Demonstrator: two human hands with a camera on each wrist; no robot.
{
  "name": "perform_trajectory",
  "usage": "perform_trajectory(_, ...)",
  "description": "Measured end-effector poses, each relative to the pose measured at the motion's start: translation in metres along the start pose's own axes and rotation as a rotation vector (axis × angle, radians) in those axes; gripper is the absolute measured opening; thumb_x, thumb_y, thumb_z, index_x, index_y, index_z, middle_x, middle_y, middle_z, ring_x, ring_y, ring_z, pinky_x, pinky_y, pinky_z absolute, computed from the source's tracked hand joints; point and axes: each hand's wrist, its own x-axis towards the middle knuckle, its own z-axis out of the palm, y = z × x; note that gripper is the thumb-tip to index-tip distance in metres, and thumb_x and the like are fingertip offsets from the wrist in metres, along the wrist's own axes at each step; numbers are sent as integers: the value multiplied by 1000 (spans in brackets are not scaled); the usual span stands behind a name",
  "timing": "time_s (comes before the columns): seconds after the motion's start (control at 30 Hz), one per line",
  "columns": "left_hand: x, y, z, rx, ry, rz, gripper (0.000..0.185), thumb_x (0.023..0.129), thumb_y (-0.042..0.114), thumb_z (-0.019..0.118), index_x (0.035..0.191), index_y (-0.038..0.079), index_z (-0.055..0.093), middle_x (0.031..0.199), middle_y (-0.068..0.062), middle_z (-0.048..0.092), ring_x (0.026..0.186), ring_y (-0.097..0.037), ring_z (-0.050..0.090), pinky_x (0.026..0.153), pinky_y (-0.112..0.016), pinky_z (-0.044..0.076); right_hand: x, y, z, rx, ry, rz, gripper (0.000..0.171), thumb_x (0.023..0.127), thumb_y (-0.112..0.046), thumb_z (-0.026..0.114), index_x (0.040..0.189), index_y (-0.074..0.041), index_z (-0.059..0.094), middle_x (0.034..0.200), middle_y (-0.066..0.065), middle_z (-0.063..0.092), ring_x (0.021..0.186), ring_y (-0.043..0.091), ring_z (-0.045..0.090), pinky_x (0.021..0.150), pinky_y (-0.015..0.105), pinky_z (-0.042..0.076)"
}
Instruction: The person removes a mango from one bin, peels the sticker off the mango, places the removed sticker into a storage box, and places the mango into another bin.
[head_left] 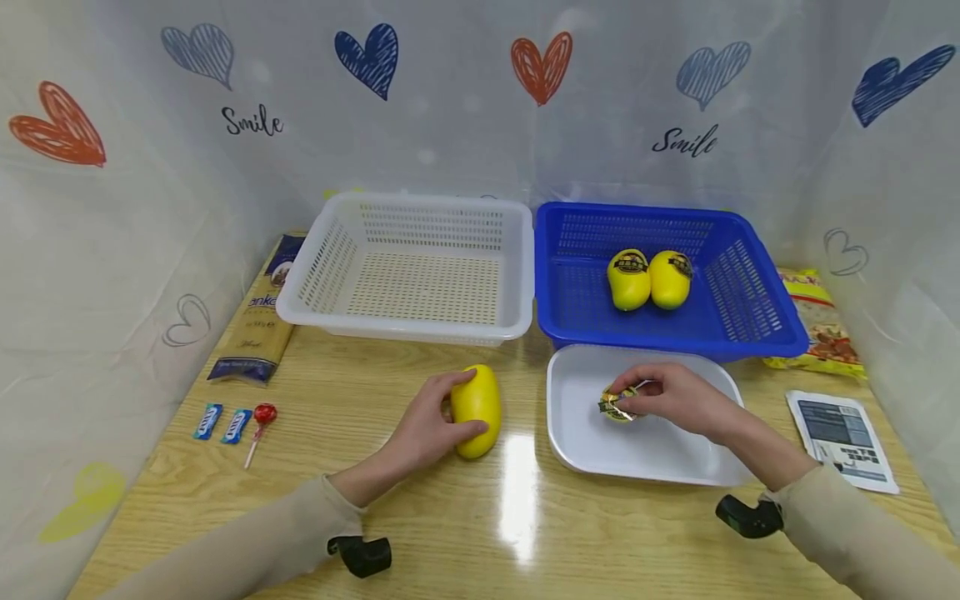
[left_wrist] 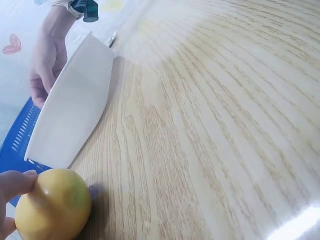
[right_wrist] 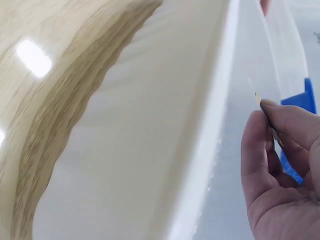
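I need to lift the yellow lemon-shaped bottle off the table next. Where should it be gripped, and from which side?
Probably across its wide middle, from above. The yellow bottle lies on its side on the table, long axis pointing away, so its rounded flanks are free. The left hand already cups its left flank; the tray lies to its right.

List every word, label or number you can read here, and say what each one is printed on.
"Smile": backdrop curtain, left.
"Smile": backdrop curtain, right.
"anka", partly hidden: pasta packet beside the white basket.
Too small or blurred to read: blue candy wrappers, labels on the yellow fruits in the blue basket, white sachet, yellow snack bag, peeled label in the right hand.
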Motion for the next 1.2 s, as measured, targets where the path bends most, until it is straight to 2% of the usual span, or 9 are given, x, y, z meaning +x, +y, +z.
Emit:
perform_trajectory(0.13,-1,1,0,17,-7,4,69,78,12,83,139,8,52,137,-17,46,115,-29,53,84,-36,54,3,9,-3,-65,-48,-12,23,92,-24,70,109,-9,70,101,4,69,84,18,64,74,30,54)
perform_trajectory(0.3,-2,2,0,13,-16,-5,69,78,11,83,140,9,52,137,-15,46,114,-28,53,84,-37,54,8,18,-4,-105,-97,-22,21,92,-19,69,109,-6,70,101,4,70,85,18,63,73,27,53)
perform_trajectory(0.6,-3,2,0,-11,-26,-12,68,78,10,82,140,8,52,136,-15,45,113,-30,55,84,-36,55,18,20,-2,-169,-87,-6,20,91,-23,71,107,-11,72,100,0,70,87,17,59,73,26,49)
perform_trajectory(0.9,-3,3,0,-21,-20,-16,68,79,10,82,140,8,51,137,-15,45,112,-30,54,83,-36,55,24,15,-6,-118,-105,30,23,92,-22,69,110,-8,70,101,3,69,88,20,60,76,29,50)
perform_trajectory(1.2,-3,3,0,-15,-20,-15,69,78,10,82,140,8,51,137,-15,45,112,-30,55,82,-35,55,30,6,-8,-73,-134,14,26,91,-21,70,111,-4,69,101,5,69,87,19,61,76,31,52)
